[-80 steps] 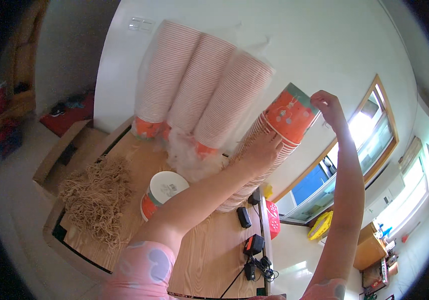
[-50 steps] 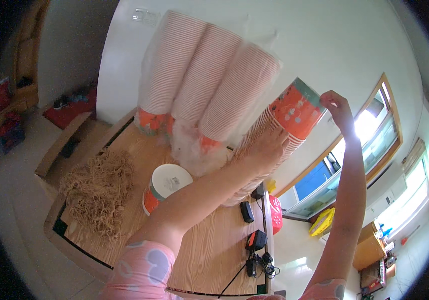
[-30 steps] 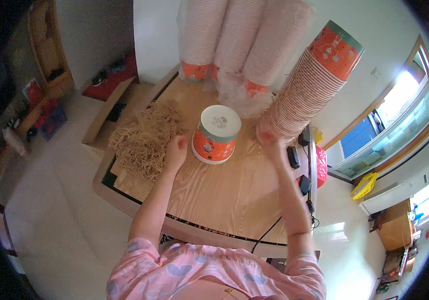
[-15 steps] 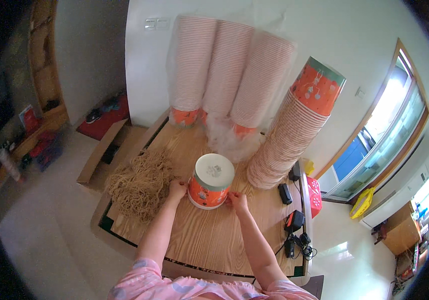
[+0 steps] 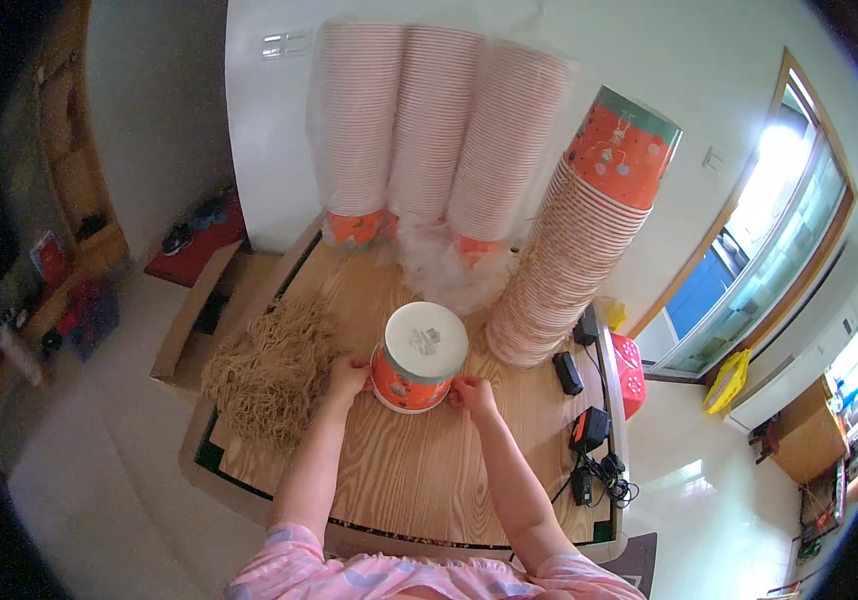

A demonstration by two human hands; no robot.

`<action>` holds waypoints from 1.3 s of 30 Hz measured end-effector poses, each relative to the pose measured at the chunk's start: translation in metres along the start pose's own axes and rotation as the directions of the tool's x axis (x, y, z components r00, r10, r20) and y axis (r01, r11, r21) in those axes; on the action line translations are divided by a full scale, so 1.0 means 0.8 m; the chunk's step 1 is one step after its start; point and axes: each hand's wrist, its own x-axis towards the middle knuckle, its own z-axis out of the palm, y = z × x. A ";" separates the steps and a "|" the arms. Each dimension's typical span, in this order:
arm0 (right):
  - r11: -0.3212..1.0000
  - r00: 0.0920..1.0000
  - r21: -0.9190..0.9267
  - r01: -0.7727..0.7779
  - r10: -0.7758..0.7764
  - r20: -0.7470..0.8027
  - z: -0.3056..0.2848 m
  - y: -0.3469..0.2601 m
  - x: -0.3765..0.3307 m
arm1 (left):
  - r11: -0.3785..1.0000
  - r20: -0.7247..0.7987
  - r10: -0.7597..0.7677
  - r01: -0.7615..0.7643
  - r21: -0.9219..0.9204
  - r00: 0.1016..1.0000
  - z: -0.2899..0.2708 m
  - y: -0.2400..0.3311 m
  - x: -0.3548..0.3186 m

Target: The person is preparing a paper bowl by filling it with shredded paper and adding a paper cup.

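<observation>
An orange and green paper bucket (image 5: pixel 414 384) stands upside down in the middle of the wooden table (image 5: pixel 404 485), its white base facing up. At the left side of its rim, my left hand (image 5: pixel 351 378) is closed, the fingers pinching at the rim. My right hand (image 5: pixel 473 396) pinches at the opposite side of the rim, low by the tabletop. Whether a strand lies in either hand's fingers is too small to tell. Left of my left hand lies a loose heap of brown twine (image 5: pixel 274 372).
A tall leaning stack of nested buckets (image 5: pixel 574 255) stands at the right. Several plastic-wrapped stacks (image 5: pixel 436 130) rise along the wall. Power adapters (image 5: pixel 590 428) and black cables (image 5: pixel 611 480) lie along the right edge. A cardboard box (image 5: pixel 189 325) sits left of the table.
The whole view has shifted slightly. Both hands stay at the bucket's rim, and the bucket keeps its place on the table.
</observation>
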 end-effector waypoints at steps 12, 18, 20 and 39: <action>0.991 0.997 0.113 -0.073 0.069 0.045 0.006 -0.018 -0.024 | 0.997 0.044 0.063 -0.064 0.037 0.997 -0.003 0.024 -0.008; 0.989 0.996 0.122 -0.087 0.085 0.019 0.006 -0.028 -0.030 | 0.998 0.038 0.011 -0.014 0.067 0.999 -0.003 0.019 -0.003; 0.993 0.995 0.072 -0.098 0.096 0.032 0.003 -0.028 -0.029 | 0.998 0.037 -0.011 0.009 0.062 0.999 -0.003 0.016 -0.001; 0.998 0.998 0.028 -0.063 0.063 0.004 0.006 -0.028 -0.022 | 0.994 0.028 0.028 -0.031 0.102 0.999 0.000 0.019 0.010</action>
